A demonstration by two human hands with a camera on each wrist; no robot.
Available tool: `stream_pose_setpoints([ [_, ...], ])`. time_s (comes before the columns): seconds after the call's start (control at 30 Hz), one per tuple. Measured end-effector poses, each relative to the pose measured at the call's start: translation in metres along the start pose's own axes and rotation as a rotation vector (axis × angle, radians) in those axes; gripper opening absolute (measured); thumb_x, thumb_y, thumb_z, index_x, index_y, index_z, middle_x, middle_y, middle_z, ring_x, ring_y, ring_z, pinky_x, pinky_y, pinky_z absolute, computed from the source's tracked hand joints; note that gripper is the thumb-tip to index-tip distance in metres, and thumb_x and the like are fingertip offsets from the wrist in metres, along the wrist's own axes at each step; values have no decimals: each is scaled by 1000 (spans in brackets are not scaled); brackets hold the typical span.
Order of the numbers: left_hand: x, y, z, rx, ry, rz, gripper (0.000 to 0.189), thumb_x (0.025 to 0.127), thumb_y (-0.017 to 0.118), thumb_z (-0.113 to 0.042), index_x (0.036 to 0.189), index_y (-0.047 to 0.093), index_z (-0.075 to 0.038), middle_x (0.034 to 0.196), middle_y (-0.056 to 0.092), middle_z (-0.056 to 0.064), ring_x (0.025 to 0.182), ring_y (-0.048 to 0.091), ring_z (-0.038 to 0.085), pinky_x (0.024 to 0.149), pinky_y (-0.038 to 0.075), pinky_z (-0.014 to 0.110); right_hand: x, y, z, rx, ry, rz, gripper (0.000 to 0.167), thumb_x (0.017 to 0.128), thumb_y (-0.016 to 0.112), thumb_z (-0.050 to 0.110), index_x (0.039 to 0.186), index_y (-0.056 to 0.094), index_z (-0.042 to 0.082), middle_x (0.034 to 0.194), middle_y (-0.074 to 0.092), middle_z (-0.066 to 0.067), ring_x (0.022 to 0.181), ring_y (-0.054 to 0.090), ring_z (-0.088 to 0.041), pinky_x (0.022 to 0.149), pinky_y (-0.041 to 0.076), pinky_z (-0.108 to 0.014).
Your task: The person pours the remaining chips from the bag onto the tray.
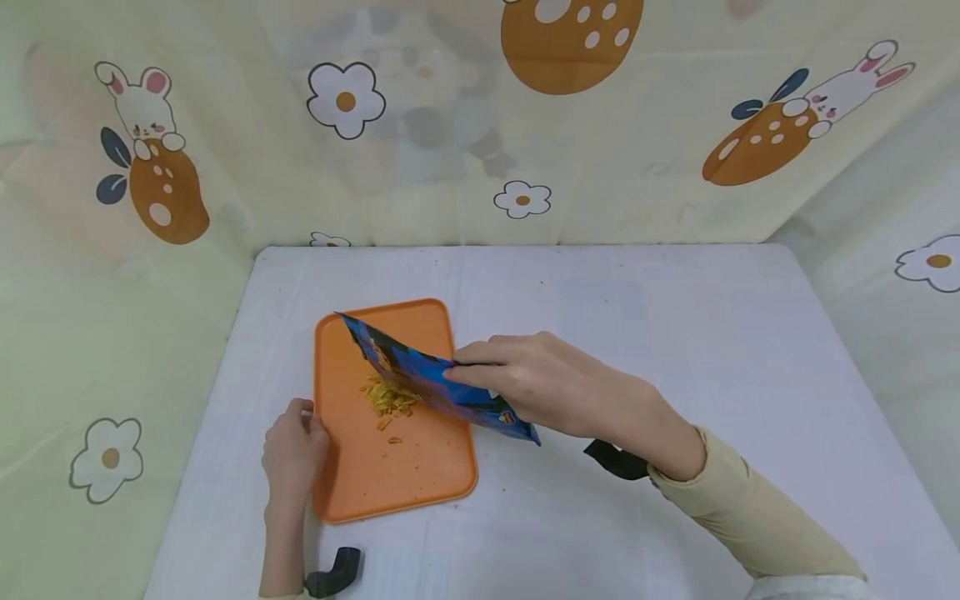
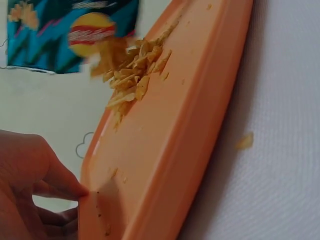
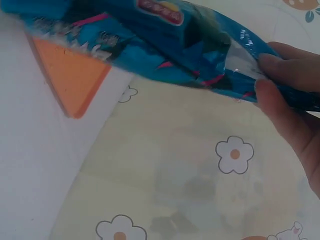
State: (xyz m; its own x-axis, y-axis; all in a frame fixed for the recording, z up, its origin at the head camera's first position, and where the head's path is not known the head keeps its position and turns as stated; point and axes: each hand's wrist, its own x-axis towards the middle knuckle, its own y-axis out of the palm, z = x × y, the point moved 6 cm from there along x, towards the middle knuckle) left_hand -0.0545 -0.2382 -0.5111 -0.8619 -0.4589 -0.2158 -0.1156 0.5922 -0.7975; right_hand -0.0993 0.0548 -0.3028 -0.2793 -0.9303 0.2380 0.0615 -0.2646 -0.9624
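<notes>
My right hand (image 1: 562, 383) pinches a blue snack bag (image 1: 423, 367) by its end, thumb on one side and fingers on the other. The bag hangs tilted over an orange tray (image 1: 397, 487). Yellow chip pieces (image 1: 388, 397) lie in a small heap on the tray under the bag. In the left wrist view, blurred pieces drop from the bag onto the chip heap (image 2: 132, 75). My left hand (image 1: 294, 450) holds the tray's left edge, thumb at the rim and fingers below it.
The white table (image 1: 637, 333) carries the tray on its left half. A loose chip crumb (image 2: 245, 141) lies on the table beside the tray. A patterned curtain (image 1: 450, 167) stands behind the table and along both sides. Black pieces (image 1: 337, 572) sit at both wrists.
</notes>
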Motion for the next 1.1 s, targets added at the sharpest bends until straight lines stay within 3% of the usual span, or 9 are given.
stream_pose_setpoints([
  [0.27,-1,-2,-2,-3,21,-7,32,101,47,-7,127,57,8,109,66,31,89,64,39,75,53,51,-1,0,-1,0,3,-3,45,86,70,-11,129,70,4,128,70,-11,115,69,-22,85,60,-29],
  [0.7,0,0,1,-5,-24,15,33,103,46,-10,131,56,6,111,66,28,90,62,36,77,53,47,1,-1,2,-5,2,23,48,86,72,-10,131,68,4,130,69,-10,119,67,-22,89,58,-29],
  [1.1,1,0,0,-7,-10,8,33,102,46,-9,130,56,6,110,66,28,89,62,36,75,52,46,3,-9,1,-6,3,-41,47,86,72,-12,129,69,3,127,71,-11,116,68,-22,88,59,-29],
])
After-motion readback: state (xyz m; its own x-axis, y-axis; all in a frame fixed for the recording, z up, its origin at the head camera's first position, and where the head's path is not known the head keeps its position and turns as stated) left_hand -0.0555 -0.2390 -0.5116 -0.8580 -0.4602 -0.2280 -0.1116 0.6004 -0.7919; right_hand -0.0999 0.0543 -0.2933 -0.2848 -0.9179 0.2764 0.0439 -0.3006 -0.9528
